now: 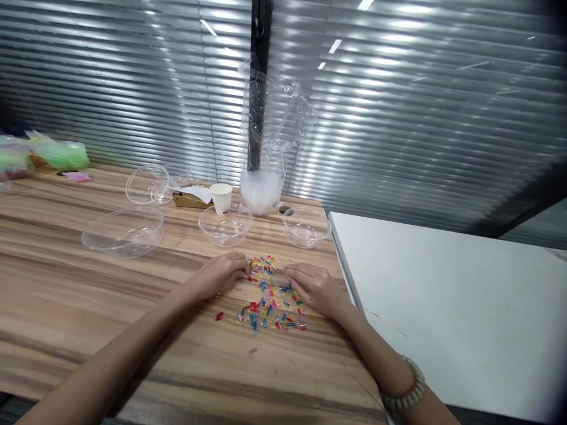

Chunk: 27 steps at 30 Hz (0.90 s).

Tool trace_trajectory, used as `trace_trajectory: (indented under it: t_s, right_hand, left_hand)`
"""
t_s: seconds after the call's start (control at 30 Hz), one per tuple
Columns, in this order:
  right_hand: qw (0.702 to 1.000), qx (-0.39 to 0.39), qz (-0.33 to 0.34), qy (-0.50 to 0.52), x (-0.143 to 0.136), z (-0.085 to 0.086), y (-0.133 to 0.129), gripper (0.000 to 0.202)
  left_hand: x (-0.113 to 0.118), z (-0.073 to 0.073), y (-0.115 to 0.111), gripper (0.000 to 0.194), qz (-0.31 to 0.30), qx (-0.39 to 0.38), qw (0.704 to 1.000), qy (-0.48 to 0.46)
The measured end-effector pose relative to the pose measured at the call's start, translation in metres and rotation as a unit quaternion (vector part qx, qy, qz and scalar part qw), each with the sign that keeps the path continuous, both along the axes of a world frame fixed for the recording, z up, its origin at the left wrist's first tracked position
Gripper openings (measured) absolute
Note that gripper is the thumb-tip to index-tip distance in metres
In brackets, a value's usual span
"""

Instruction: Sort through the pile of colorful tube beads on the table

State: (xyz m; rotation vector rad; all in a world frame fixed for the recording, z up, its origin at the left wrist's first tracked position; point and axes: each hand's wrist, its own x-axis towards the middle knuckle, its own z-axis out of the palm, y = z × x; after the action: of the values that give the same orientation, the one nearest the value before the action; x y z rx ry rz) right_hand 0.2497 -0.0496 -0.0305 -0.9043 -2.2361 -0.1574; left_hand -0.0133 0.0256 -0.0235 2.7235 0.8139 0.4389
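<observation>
Both hands rest palm-down on the wooden counter (88, 295), flanking a loose pile of small coloured beads (270, 298). The left hand (219, 274) has its fingers curled, tips touching the pile's upper left edge; the right hand (316, 289) lies flatter, fingers touching the right edge, neither visibly gripping anything. Three clear bowls (225, 224) stand just beyond the pile, within reach.

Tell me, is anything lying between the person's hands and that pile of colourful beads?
Nothing visible does. The left hand and the right hand rest on the wooden table at either side of the beads, fingertips right at the pile's edge. The clear bowls sit farther back, out of the way.
</observation>
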Motion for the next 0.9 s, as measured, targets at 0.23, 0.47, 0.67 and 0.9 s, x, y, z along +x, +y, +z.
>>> trace_trajectory:
  t_s: [0.23,0.47,0.67,0.9]
  right_hand:
    - [1.000,-0.009,0.005,-0.009,-0.001,-0.001,0.000,0.022]
    - [1.000,-0.014,0.005,-0.005,-0.002,-0.001,0.000,0.021]
    - [1.000,-0.021,0.018,-0.003,-0.002,-0.003,0.000,0.021]
    - [1.000,-0.022,0.003,-0.021,-0.001,-0.003,0.000,0.020]
  left_hand:
    - [-0.001,0.007,-0.006,0.019,0.004,-0.002,1.000,0.020]
    - [0.001,0.013,-0.009,0.017,0.021,0.020,0.999,0.028]
    - [0.002,0.014,-0.012,0.014,0.011,0.022,1.000,0.009]
    - [0.005,0.014,-0.018,0.018,-0.041,-0.012,0.998,-0.038]
